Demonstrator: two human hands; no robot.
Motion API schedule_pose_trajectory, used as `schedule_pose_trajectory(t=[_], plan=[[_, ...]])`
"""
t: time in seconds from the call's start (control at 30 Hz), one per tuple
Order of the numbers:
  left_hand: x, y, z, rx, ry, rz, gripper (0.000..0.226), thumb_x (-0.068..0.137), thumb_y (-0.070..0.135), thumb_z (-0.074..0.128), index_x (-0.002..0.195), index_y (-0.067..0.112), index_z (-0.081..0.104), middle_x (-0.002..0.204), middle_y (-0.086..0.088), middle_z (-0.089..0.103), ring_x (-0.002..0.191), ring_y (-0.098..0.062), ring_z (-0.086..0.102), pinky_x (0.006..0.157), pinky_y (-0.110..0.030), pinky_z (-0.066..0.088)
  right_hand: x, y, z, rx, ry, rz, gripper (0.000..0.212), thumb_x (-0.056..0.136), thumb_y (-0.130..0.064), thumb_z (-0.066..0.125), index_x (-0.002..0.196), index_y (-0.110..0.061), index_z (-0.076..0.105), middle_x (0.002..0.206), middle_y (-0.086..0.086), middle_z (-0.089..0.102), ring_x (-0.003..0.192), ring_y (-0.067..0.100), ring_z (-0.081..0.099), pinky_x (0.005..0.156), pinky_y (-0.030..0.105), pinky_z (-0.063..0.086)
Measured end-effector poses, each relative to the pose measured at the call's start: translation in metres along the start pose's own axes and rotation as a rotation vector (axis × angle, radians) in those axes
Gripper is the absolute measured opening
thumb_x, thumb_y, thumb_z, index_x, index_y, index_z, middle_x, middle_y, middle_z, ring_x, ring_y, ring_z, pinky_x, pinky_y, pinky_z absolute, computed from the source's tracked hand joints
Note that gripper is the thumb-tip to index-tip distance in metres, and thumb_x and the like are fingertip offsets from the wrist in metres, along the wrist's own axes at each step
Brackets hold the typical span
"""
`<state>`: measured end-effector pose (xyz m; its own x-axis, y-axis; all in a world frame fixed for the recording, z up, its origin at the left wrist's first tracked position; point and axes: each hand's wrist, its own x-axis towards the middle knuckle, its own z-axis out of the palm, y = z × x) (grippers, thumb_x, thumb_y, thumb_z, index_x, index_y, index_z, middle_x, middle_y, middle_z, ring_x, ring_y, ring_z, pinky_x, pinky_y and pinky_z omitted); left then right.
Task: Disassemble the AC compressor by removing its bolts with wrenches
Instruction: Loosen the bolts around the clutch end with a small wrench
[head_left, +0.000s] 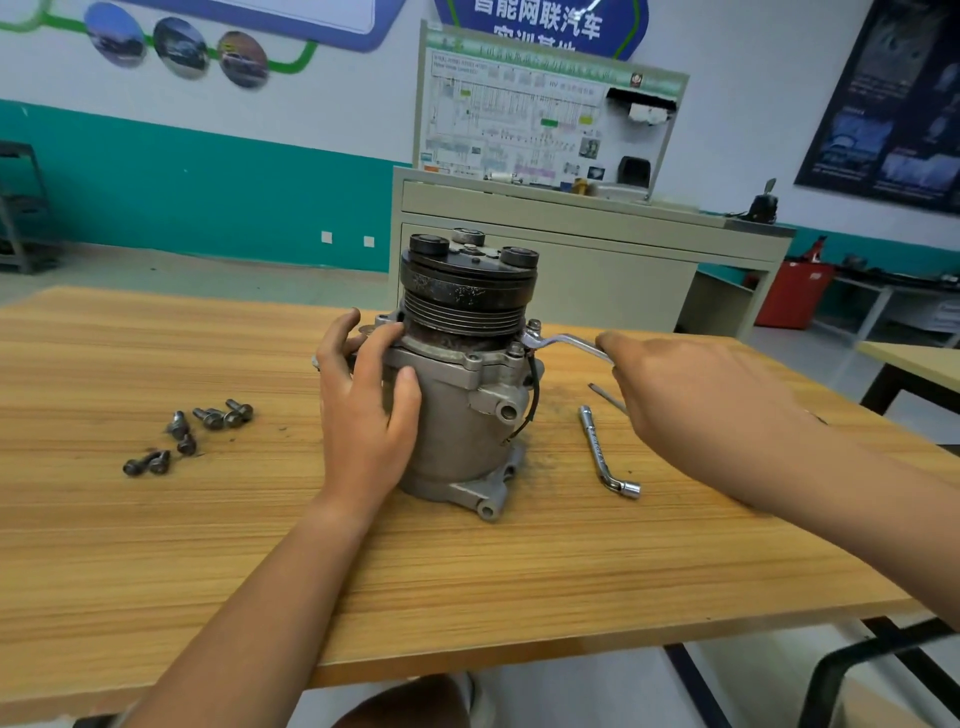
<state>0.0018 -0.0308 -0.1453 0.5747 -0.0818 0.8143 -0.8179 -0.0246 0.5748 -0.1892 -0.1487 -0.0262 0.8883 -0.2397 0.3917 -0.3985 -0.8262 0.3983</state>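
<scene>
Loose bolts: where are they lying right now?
In the head view, the loose bolts lie clustered on the wooden table, left of the compressor and of the left hand gripping it.

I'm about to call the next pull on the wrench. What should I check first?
1. Compressor stands upright on the table: ok.
2. Left hand grips the compressor body to brace it: ok.
3. Right hand holds the ring wrench by its handle: ok.
4. Wrench ring fully seated on the flange bolt: cannot tell.
5. Removed bolts lie left of the compressor, away from the wrench: ok.
6. L-shaped socket wrench lies flat on the table below the right hand: ok.
</scene>
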Motion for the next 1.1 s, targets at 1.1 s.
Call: schedule_pose_trajectory(t=[1.1], plan=[[-0.002, -0.005, 0.002, 0.006, -0.007, -0.020, 0.045, 0.087, 0.034, 0.038, 0.127, 0.019, 0.051, 0.142, -0.010, 0.030, 0.123, 0.002, 0.025, 0.104, -0.032, 0.027, 0.069, 0.015, 0.015, -0.215, -0.102, -0.140, 0.036, 0.090, 0.001, 0.040, 0.123, -0.013, 0.044, 0.068, 0.000, 0.042, 0.057, 0.018, 0.042, 0.045, 0.027, 0.031]])
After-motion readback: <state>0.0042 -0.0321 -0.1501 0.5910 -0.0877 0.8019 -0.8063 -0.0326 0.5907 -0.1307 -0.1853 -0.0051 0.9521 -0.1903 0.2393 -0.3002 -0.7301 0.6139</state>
